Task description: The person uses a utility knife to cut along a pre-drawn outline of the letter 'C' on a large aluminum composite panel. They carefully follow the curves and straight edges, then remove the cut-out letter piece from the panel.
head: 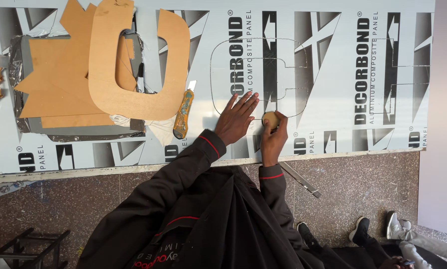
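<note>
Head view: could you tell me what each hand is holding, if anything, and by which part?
The right hand grips a small round tan knob-like tool around its top. The left hand holds nothing; it lies flat on the printed panel.

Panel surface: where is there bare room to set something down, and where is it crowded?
Free: the panel right of the right hand, out to its right edge. Crowded: upper left, with cardboard templates and the utility knife beside the left hand.

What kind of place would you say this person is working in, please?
Probably a sign-making or fabrication workshop. A large printed composite panel carries a scored letter outline, a brown letter-shaped template lies on it beside a utility knife, and the right hand presses a small round tool on the line.
</note>
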